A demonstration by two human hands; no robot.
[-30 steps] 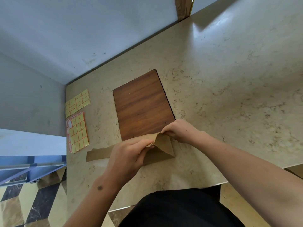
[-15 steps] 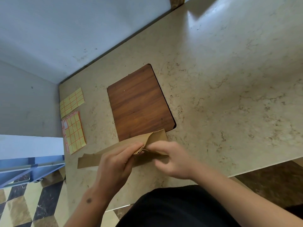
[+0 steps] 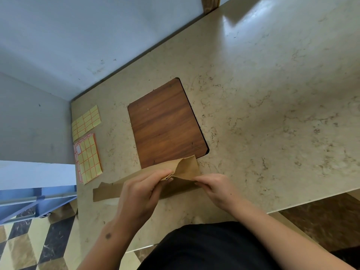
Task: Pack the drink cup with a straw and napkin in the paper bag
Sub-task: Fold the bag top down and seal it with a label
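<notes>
My left hand pinches the near layer of the paper bag at its open end, fingers curled, thumb and fingertips closed on the folded edge. My right hand pinches the same end from the other side, thumb and forefinger shut on the paper, remaining fingers tucked under. Between the two grips the mouth of the bag is pulled slightly apart; one flap stands up in a peak just beyond my fingers.

The bag lies flat on the desk, near its front edge, directly before me. Its closed end runs out to the left past my left wrist, still flat and creased. The raised flap overlaps the near corner of a brown wooden board set into the desk top.

Left of the board, near the wall, lie two sheets of yellow stickers, one beyond the other, well apart from the bag.

Cup, straw, napkin: not in view.
</notes>
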